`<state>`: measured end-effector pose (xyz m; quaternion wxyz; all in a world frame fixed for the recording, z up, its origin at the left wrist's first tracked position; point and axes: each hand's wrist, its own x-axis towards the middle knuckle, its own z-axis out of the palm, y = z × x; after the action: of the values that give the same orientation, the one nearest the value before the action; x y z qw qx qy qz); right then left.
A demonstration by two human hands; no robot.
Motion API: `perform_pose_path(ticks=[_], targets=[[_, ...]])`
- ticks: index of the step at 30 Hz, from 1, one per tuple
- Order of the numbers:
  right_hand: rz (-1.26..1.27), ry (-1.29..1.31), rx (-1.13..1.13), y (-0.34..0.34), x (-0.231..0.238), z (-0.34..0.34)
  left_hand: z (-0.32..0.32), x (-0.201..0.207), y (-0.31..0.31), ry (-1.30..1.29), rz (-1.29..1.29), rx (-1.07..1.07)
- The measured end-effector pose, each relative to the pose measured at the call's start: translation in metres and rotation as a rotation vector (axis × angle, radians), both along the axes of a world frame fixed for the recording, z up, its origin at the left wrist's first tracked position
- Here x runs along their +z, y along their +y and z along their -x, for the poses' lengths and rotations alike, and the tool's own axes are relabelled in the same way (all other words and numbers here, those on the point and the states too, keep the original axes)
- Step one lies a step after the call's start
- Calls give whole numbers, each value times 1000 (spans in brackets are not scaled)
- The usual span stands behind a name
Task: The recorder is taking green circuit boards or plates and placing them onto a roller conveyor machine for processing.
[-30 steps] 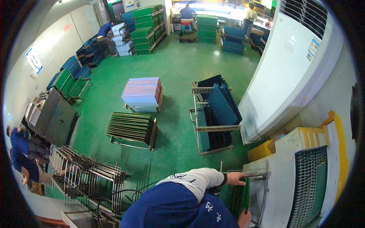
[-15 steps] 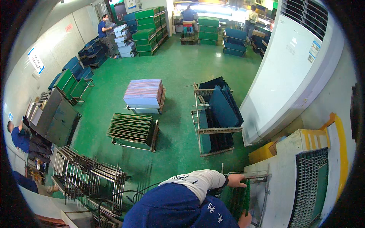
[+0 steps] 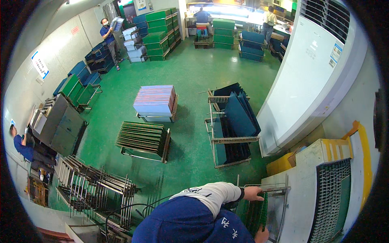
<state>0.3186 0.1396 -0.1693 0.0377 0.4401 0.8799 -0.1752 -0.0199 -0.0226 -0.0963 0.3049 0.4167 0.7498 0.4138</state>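
At the lower right, several thin green boards (image 3: 258, 212) stand close together in a metal rack (image 3: 279, 188). My left hand (image 3: 253, 193), at the end of a white sleeve, has its fingers closed over the far end of these boards. At their near end is my right hand (image 3: 261, 235), closed against the board edges and cut off partly by the lower edge of the picture. My navy and white clothing hides the lower part of the boards and much of both grips.
Beyond my left arm, a rack of dark boards (image 3: 233, 121) stands on the green floor. Two more loaded racks (image 3: 155, 101) are mid-floor. Bare metal racks (image 3: 97, 186) crowd the lower left. A white cabinet unit (image 3: 304, 81) rises at right. Several people work farther off.
Both my hands stay at the green boards, with little movement. At the back left a person has turned and lifted a panel. The sleeve and hand at the lower left edge have left view.
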Motion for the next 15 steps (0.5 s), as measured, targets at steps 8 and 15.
perform_pose_path(ticks=[8, 15], targets=[[38, -107, -80, -19, 39, 14, -1, -8, 1, 3, -38, 22], [15, -124, -106, -29, 60, 27, 0, -6, 0, 33, -30, 25]])
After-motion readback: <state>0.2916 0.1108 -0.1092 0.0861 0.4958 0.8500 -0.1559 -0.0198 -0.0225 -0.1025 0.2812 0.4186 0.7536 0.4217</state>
